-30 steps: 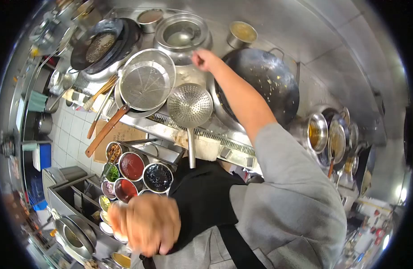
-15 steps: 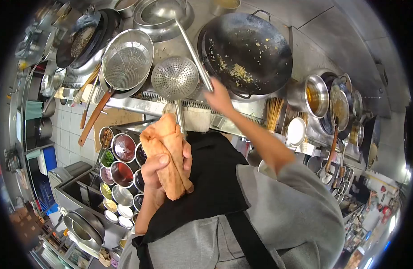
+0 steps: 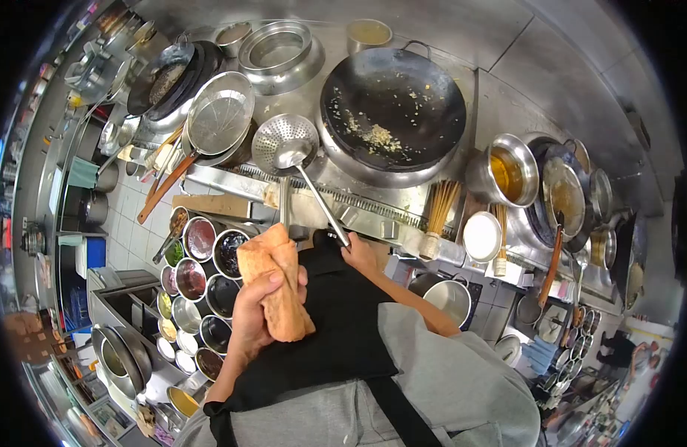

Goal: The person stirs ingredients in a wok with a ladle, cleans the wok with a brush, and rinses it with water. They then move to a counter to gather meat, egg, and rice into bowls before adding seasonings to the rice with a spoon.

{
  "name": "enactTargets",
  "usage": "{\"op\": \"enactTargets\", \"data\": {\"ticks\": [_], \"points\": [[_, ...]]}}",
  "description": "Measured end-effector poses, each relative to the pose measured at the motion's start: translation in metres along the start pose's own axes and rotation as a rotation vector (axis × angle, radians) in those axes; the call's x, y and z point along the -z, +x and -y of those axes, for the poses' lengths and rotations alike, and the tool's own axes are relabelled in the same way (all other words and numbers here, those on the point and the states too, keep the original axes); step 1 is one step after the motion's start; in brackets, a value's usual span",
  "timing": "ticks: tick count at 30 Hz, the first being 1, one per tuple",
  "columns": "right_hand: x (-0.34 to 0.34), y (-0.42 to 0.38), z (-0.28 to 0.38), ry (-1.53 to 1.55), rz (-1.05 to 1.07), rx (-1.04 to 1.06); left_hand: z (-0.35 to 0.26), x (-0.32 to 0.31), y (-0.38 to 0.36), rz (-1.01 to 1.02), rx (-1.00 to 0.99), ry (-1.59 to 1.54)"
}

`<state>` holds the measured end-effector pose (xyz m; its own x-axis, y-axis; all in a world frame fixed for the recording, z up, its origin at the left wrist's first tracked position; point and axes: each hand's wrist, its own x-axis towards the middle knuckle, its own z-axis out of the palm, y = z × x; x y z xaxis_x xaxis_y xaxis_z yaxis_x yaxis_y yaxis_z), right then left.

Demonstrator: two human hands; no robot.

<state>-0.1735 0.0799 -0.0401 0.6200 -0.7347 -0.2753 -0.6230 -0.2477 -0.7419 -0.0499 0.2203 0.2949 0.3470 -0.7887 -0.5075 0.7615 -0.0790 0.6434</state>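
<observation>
My left hand (image 3: 252,309) is closed around a folded orange-tan cloth (image 3: 265,261), held up in front of the black apron. Lower right of the skimmer, my right hand (image 3: 361,255) grips the end of a long-handled metal ladle (image 3: 321,195). The ladle's bowl lies over a perforated skimmer (image 3: 269,132), which rests at the front of the stove. Behind and to the right sits a black wok (image 3: 425,97) on its burner. Chopped pale bits (image 3: 379,138) lie in the wok.
A wire strainer (image 3: 218,112) with a wooden handle lies left of the skimmer. Bamboo brushes (image 3: 440,212), a white bowl (image 3: 482,237) and a pot of yellow liquid (image 3: 505,173) stand right. Several sauce containers (image 3: 200,237) fill the left side. People (image 3: 634,356) are far right.
My right hand has come down toward my body with the ladle. The ladle's bowl has moved from the rear ring to over the skimmer. My left hand still holds the cloth.
</observation>
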Motion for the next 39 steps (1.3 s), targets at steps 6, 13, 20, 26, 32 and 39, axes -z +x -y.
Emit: {"op": "enactTargets", "data": {"ticks": [6,13,20,26,32,39], "points": [[0.115,-0.011,-0.01,-0.418,-0.577,-0.03,0.016,-0.022,-0.009,-0.015,0.121,0.08],[0.129,0.005,-0.15,-0.336,-0.564,-0.505,0.057,-0.033,0.142,0.202,-0.424,1.187],[0.176,-0.062,-0.011,1.159,-0.564,-0.275,0.069,-0.025,0.284,0.286,-0.584,1.636],[0.287,-0.007,0.075,0.048,-0.392,0.258,0.07,-0.007,0.288,0.179,-0.769,1.662],[0.278,0.151,0.08,-0.667,0.069,0.14,0.074,0.001,0.292,0.172,-0.795,1.592],[0.279,0.141,0.156,-0.778,0.181,0.12,0.071,0.008,0.292,0.224,-0.834,1.537]]}}
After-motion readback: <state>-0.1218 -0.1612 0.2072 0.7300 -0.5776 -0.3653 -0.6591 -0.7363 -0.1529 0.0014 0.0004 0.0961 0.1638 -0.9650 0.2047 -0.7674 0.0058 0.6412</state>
